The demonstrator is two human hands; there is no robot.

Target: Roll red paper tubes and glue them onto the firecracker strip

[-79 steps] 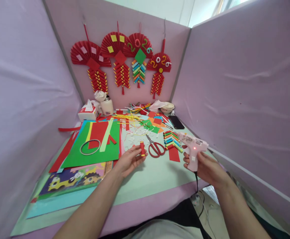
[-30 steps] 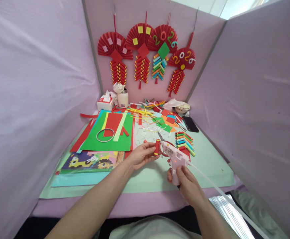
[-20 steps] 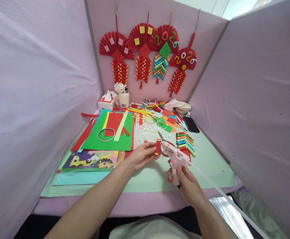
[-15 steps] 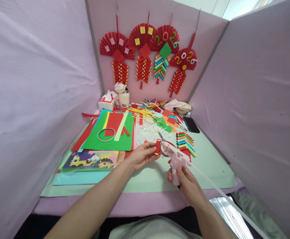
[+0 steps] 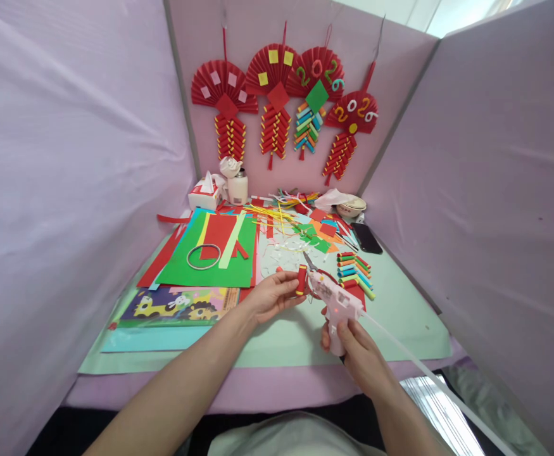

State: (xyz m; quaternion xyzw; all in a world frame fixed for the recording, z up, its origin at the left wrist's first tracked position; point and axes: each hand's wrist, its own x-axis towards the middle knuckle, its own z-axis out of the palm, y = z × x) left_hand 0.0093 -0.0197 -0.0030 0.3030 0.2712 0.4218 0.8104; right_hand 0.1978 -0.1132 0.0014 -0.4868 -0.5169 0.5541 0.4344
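Observation:
Between the fingertips of my left hand is a small red paper roll with yellow bands at its ends, held upright. My right hand is wrapped round the handle of a pale pink glue gun, which has a small red light on its side. The gun's nozzle points left, close beside the roll; whether they touch I cannot tell. Partly behind the gun lie scissors, their blades showing. Just right of the gun, several coloured paper rolls are stacked in a slanted pattern on the table.
Coloured paper sheets with a ring on top lie at the left, above a picture-printed packet. Paper scraps, pipe cleaners, a phone and a bowl sit farther back. Red fan decorations hang on the rear wall.
Almost nothing differs. Both hands keep their places with the paper roll and the glue gun; the view has shifted very slightly.

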